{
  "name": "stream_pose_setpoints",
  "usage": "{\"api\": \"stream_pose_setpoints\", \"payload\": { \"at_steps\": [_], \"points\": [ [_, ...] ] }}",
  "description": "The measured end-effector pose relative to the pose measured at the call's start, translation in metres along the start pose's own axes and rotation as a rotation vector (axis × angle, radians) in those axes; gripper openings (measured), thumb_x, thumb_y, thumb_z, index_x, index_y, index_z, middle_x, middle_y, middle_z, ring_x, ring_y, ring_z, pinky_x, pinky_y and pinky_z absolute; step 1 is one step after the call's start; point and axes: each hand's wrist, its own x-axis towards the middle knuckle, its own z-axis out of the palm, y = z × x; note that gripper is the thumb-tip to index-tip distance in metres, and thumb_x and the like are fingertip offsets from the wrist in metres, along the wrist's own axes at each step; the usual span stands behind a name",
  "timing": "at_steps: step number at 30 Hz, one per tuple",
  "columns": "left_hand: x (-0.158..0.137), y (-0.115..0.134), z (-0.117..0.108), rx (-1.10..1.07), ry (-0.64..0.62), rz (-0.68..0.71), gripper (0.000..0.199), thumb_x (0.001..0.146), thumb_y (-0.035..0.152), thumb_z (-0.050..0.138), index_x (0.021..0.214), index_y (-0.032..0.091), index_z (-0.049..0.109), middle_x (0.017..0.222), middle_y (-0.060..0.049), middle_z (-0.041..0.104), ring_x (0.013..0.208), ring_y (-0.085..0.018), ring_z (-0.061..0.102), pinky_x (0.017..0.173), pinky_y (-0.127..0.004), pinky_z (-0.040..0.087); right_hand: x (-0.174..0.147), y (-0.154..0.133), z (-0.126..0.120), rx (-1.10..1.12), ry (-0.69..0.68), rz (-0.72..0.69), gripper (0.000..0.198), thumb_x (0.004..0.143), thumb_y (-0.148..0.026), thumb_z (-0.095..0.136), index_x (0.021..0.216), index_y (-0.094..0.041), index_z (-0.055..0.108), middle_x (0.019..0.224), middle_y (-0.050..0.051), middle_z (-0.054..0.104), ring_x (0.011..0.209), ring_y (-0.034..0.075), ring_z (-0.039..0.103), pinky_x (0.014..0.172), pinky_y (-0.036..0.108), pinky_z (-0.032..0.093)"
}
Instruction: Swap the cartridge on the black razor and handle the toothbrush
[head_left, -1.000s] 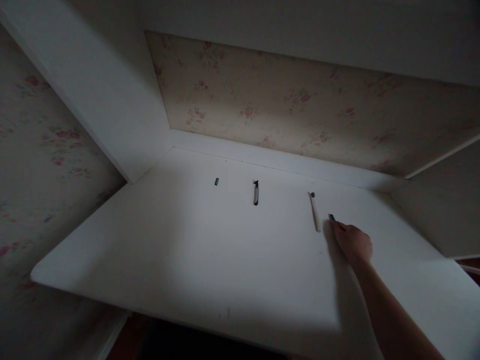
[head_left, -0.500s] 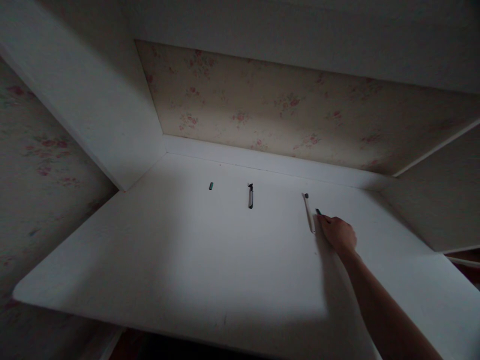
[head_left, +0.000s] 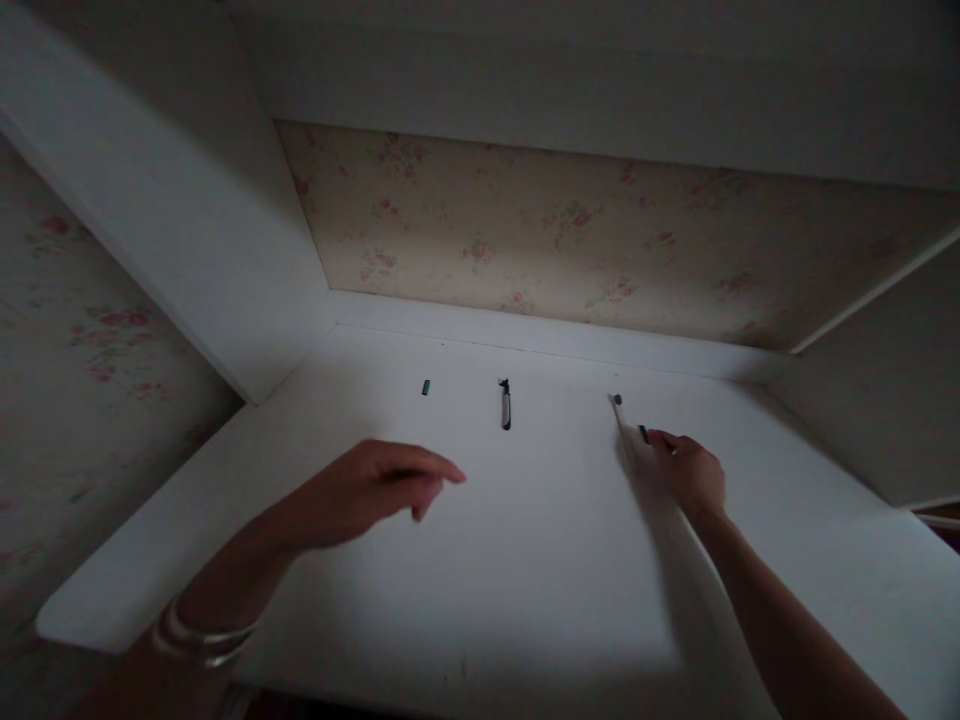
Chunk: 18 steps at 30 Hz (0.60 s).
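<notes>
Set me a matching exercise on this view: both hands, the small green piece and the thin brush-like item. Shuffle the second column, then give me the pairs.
Column one
1. Left hand
2. Right hand
3. Small green piece
4. Brush-like item

Column two
A. Lies farthest left in the picture of the items on the white surface
B. Pinches a small dark item
C. Has a pale handle and a dark head
D. Shows no object in its grasp

Pairs
1-D
2-B
3-A
4-C
</notes>
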Motion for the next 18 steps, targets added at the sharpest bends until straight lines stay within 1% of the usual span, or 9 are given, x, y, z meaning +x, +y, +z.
{"api": "stream_pose_setpoints", "payload": {
  "at_steps": [1, 3, 6, 7, 9, 10, 12, 15, 18],
  "points": [
    [0.015, -0.009, -0.002, 0.034, -0.004, -0.013, 0.032, 0.087, 0.035, 0.047, 0.109, 0.021, 0.066, 0.074, -0.001, 0.067, 0.06, -0.01, 0.054, 0.055, -0.021, 0.041, -0.003, -0.009, -0.002, 0.054, 0.022, -0.034, 0.043, 0.088, -0.046, 0.039, 0.103, -0.022, 0.071, 0.098, 0.011, 0.07, 0.08, 0.025, 0.064, 0.064, 0.03, 0.043],
    [0.048, -0.037, -0.006, 0.133, 0.063, -0.051, 0.034, 0.085, 0.033, 0.046, 0.111, 0.02, 0.065, 0.086, -0.002, 0.068, 0.065, -0.011, 0.056, 0.06, -0.022, 0.043, -0.011, -0.032, -0.004, 0.182, 0.014, -0.118, 0.041, 0.088, -0.043, 0.04, 0.099, -0.019, 0.071, 0.097, 0.01, 0.07, 0.08, 0.024, 0.064, 0.068, 0.03, 0.044],
    [0.093, -0.089, -0.013, 0.328, 0.22, -0.11, 0.038, 0.079, 0.024, 0.049, 0.113, 0.015, 0.062, 0.098, -0.007, 0.067, 0.073, -0.015, 0.06, 0.07, -0.025, 0.047, -0.021, -0.074, -0.001, 0.304, -0.069, -0.208, 0.041, 0.088, -0.044, 0.041, 0.101, -0.018, 0.07, 0.098, 0.009, 0.07, 0.082, 0.021, 0.065, 0.073, 0.028, 0.046],
    [0.105, -0.103, -0.015, 0.389, 0.267, -0.091, 0.04, 0.078, 0.02, 0.048, 0.116, 0.015, 0.061, 0.104, -0.009, 0.066, 0.08, -0.017, 0.062, 0.077, -0.027, 0.047, -0.024, -0.088, 0.001, 0.322, -0.099, -0.239, 0.04, 0.088, -0.044, 0.041, 0.102, -0.019, 0.07, 0.099, 0.007, 0.07, 0.083, 0.02, 0.065, 0.074, 0.027, 0.046],
    [0.121, -0.125, -0.019, 0.423, 0.294, -0.058, 0.045, 0.075, 0.016, 0.049, 0.119, 0.015, 0.058, 0.12, -0.012, 0.059, 0.104, -0.022, 0.057, 0.094, -0.032, 0.041, -0.027, -0.116, 0.009, 0.344, -0.159, -0.293, 0.038, 0.089, -0.042, 0.042, 0.107, -0.02, 0.068, 0.1, 0.005, 0.07, 0.083, 0.018, 0.065, 0.077, 0.025, 0.046],
    [0.128, -0.132, -0.02, 0.431, 0.297, -0.043, 0.046, 0.075, 0.015, 0.05, 0.12, 0.014, 0.057, 0.124, -0.013, 0.057, 0.113, -0.023, 0.052, 0.099, -0.033, 0.036, -0.027, -0.13, 0.013, 0.348, -0.186, -0.312, 0.037, 0.09, -0.04, 0.042, 0.107, -0.02, 0.067, 0.1, 0.005, 0.07, 0.084, 0.017, 0.065, 0.078, 0.025, 0.046],
    [0.138, -0.14, -0.021, 0.435, 0.295, -0.026, 0.046, 0.075, 0.016, 0.053, 0.121, 0.013, 0.057, 0.128, -0.014, 0.055, 0.12, -0.025, 0.047, 0.105, -0.035, 0.031, -0.026, -0.154, 0.021, 0.343, -0.234, -0.332, 0.035, 0.09, -0.037, 0.043, 0.11, -0.02, 0.066, 0.104, 0.005, 0.068, 0.086, 0.017, 0.064, 0.08, 0.024, 0.045],
    [0.15, -0.146, -0.019, 0.424, 0.291, -0.009, 0.043, 0.075, 0.016, 0.055, 0.117, 0.017, 0.06, 0.127, -0.011, 0.057, 0.119, -0.025, 0.049, 0.105, -0.037, 0.031, -0.021, -0.185, 0.031, 0.303, -0.28, -0.312, 0.037, 0.091, -0.037, 0.043, 0.118, -0.018, 0.059, 0.111, 0.007, 0.065, 0.092, 0.018, 0.062, 0.082, 0.025, 0.044],
    [0.157, -0.149, -0.016, 0.395, 0.306, 0.004, 0.035, 0.075, 0.017, 0.057, 0.109, 0.019, 0.065, 0.12, -0.01, 0.062, 0.114, -0.025, 0.053, 0.103, -0.038, 0.033, -0.015, -0.206, 0.035, 0.252, -0.307, -0.273, 0.043, 0.091, -0.042, 0.043, 0.123, -0.015, 0.054, 0.116, 0.012, 0.06, 0.099, 0.023, 0.059, 0.083, 0.029, 0.044]
  ]
}}
